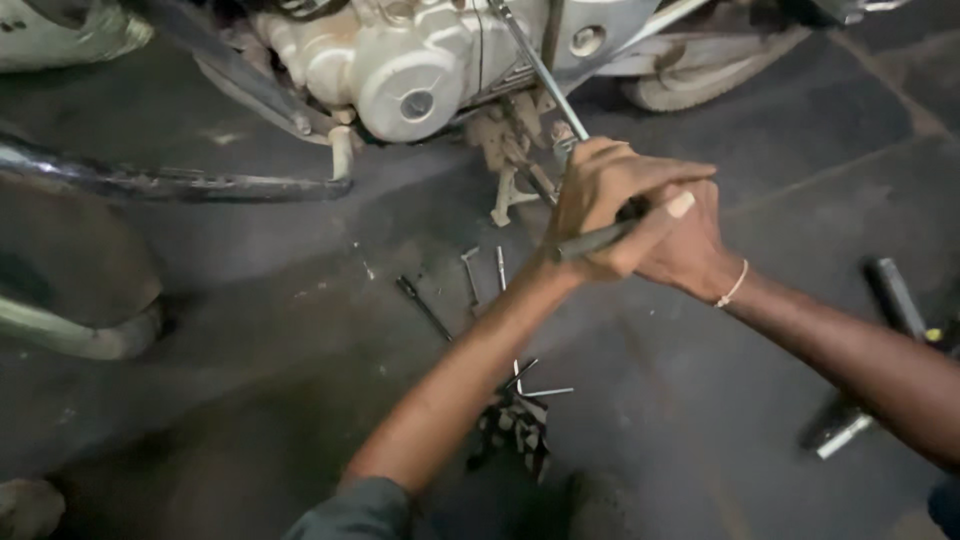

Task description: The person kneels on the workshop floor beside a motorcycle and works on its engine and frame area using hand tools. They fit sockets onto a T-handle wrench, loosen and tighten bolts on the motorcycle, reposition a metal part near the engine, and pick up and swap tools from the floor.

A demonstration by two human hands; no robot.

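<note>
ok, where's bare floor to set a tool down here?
Bare floor left of the loose black rod, below the dark exhaust pipe; also between the right forearm and the rear tyre. Crowded under the silver engine, where both hands grip a long metal tool.

A dark, stained concrete floor is stretching out under dim light, with faint seams running across it on the right. A motorcycle engine is catching a pale glare at the top, a rear tyre beside it, and a dull exhaust pipe is lying across the left.
</note>
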